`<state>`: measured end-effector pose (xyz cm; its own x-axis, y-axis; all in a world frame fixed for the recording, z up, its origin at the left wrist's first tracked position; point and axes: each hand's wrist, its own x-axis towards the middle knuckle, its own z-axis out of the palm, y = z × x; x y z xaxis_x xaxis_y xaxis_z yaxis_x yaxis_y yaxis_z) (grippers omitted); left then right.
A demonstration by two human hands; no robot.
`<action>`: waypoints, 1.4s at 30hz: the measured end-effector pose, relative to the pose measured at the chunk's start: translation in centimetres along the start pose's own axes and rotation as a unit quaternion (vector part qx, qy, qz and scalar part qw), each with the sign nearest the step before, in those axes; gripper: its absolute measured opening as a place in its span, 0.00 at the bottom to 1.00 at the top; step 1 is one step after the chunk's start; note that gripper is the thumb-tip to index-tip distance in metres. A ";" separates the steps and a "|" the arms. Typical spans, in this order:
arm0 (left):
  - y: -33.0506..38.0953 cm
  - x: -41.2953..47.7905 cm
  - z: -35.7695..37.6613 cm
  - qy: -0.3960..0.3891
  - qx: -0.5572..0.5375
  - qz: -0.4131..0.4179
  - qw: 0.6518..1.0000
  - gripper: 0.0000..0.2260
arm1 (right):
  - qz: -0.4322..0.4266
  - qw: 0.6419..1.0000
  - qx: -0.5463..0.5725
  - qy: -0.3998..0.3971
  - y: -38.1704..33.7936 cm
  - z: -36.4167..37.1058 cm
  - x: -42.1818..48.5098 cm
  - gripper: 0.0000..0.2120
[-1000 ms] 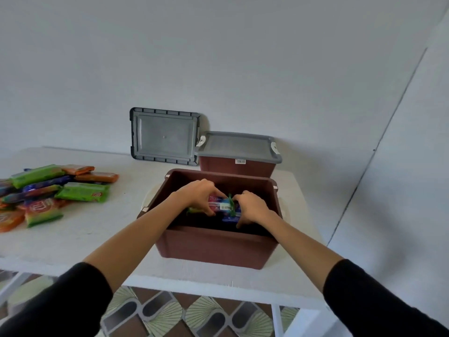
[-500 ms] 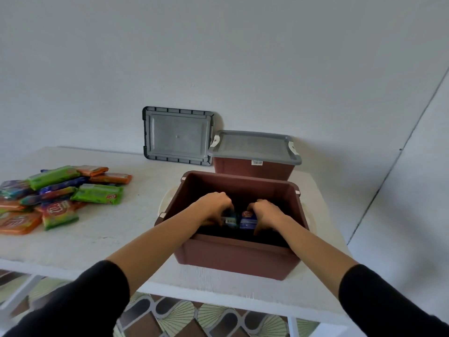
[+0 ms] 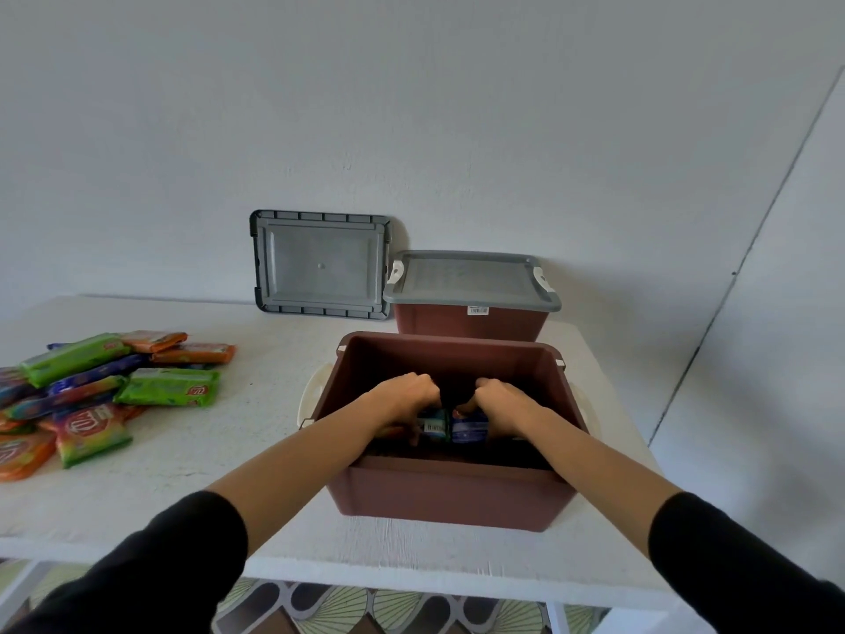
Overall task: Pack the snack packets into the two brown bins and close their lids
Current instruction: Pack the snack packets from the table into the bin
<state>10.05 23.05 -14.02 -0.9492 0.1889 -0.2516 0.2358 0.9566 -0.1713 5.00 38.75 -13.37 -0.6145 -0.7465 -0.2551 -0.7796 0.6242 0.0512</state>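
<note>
Both hands reach into the open brown bin [image 3: 448, 496]. The left hand [image 3: 402, 400] has its fingers curled down onto a teal packet [image 3: 432, 425], and the right hand [image 3: 498, 402] grips a blue packet [image 3: 470, 427] just beside it. Both packets sit low in the bin, under the fingers. Loose packets [image 3: 169, 386] lie piled on the tabletop [image 3: 256, 427], well left of the fingers. Beyond the fingers stand the lidded second bin [image 3: 471, 322] and a grey lid [image 3: 320, 265] leaning upright. Risk: packets set on edge may topple on release, wasting room and keeping the lid from seating
</note>
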 end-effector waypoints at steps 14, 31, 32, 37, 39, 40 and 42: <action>-0.6 -1.4 -1.3 0.085 -0.169 -0.069 0.979 0.15 | 0.065 0.986 0.140 0.063 -0.5 -1.6 0.1 0.22; -21.6 -28.6 3.4 0.304 -0.268 -0.430 0.807 0.10 | -0.213 0.934 0.219 0.182 -26.3 -12.6 12.1 0.21; -22.5 -30.4 5.2 0.292 -0.272 -0.459 0.794 0.09 | -0.228 0.934 0.212 0.174 -28.1 -12.2 13.0 0.21; -24.2 -37.1 12.8 0.191 -0.280 -0.503 0.795 0.10 | -0.239 0.955 0.135 0.111 -34.5 -8.5 17.7 0.30; -24.0 -38.0 14.7 0.147 -0.308 -0.456 0.822 0.14 | -0.231 0.964 0.094 0.091 -35.6 -7.1 18.9 0.34; -23.9 -38.0 15.4 0.123 -0.319 -0.432 0.835 0.18 | -0.223 0.968 0.077 0.083 -35.9 -6.4 19.4 0.35; -23.8 -37.6 16.6 0.073 -0.299 -0.399 0.864 0.26 | -0.205 0.975 0.049 0.071 -36.1 -5.3 20.3 0.36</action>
<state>43.56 -10.50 -16.28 -0.7866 -0.5990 -0.1496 -0.6135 0.7309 0.2991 20.03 -0.14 -15.25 -0.2698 -0.9580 -0.0972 -0.9522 0.2804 -0.1213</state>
